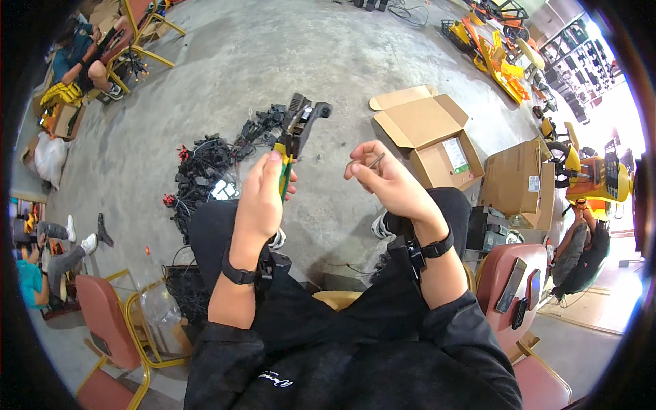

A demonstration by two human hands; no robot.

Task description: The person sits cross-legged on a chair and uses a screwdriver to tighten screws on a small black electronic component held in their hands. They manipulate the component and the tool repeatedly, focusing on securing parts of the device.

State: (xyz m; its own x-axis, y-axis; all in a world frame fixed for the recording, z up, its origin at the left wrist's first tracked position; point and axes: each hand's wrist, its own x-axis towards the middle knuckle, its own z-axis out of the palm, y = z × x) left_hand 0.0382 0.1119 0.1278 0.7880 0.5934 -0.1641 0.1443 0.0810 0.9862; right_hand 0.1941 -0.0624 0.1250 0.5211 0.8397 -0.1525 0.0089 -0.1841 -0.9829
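My left hand (260,195) is wrapped round the yellow-and-green handles of a pair of pliers (282,158), held upright in front of me. At its upper end is a black, curved, bracket-like part (316,121); whether the jaws grip it or my fingers hold it alongside, I cannot tell. To the right and apart from it, my right hand (386,181) pinches a thin metal rod (376,161) between bent fingers. Part of the rod is hidden by the fingers. A small metal piece (318,158) lies on the floor between the two hands.
A heap of black parts and cables (205,164) lies on the floor at left. An open cardboard box (471,154) and a bigger carton (509,181) stand at right. Chairs (106,311) flank me; a red chair (488,294) at right carries phone-like devices. Other people (78,55) sit at left.
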